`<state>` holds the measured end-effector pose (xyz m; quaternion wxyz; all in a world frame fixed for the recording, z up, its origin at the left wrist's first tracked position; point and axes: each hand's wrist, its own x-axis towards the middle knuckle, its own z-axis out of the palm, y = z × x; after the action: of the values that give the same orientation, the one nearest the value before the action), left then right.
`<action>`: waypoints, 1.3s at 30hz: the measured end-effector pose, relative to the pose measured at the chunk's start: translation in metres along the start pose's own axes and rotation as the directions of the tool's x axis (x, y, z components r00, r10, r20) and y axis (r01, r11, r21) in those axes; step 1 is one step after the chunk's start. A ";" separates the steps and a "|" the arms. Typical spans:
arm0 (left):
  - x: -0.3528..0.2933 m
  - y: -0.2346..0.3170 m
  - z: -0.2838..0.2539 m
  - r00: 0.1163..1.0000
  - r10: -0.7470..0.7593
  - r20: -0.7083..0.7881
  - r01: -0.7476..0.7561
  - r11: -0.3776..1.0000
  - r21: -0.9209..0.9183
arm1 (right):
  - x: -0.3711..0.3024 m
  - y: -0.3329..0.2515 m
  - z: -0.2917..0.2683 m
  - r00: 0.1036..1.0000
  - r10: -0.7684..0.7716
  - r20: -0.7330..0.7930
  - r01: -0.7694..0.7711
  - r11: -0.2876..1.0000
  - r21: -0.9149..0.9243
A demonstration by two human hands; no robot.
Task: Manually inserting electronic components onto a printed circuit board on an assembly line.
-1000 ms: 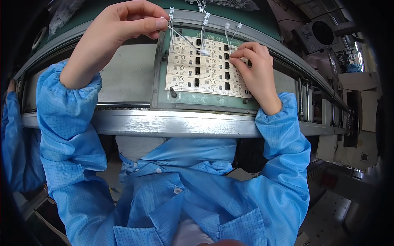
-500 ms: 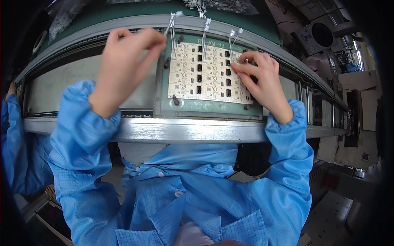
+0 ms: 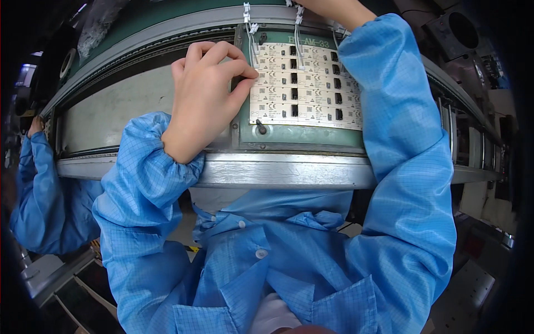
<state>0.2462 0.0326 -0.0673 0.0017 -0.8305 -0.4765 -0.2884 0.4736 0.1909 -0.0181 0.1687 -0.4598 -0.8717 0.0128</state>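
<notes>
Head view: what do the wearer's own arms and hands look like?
Left sleeve and right sleeve are both loose, slightly shiny blue fabric with a fine dark grid. The left cuff is gathered at the wrist. The left hand is bare: no glove, watch or ring visible. The right hand is largely cut off by the top edge.

The blue jacket [image 3: 409,211] has a fine dark grid [image 3: 142,242], gathered cuffs [image 3: 186,166] and white buttons [image 3: 261,254] at lower centre, over a pale shirt [image 3: 272,314].
</notes>
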 end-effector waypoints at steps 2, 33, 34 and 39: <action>0.002 0.001 0.002 0.999 -0.036 0.026 0.037 0.999 -0.026 | 0.000 0.012 0.010 0.999 -0.024 -0.041 0.026 0.998 0.057; 0.137 -0.031 0.002 0.952 0.272 0.138 -0.282 0.958 0.059 | -0.057 0.026 -0.069 0.879 0.477 0.014 -0.154 0.255 0.955; 0.146 -0.044 0.010 0.960 0.247 0.134 -0.259 0.963 0.075 | -0.052 0.028 -0.060 0.867 0.498 0.031 -0.141 0.186 0.972; 0.168 -0.040 0.023 0.860 0.375 0.347 -0.401 0.916 0.003 | -0.090 0.024 -0.060 0.796 0.594 -0.117 0.004 0.188 0.982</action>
<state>0.2897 0.1937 -0.0168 0.0089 -0.9458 -0.3031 -0.1165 0.5581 0.1242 0.0090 0.6139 -0.4130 -0.4940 0.4567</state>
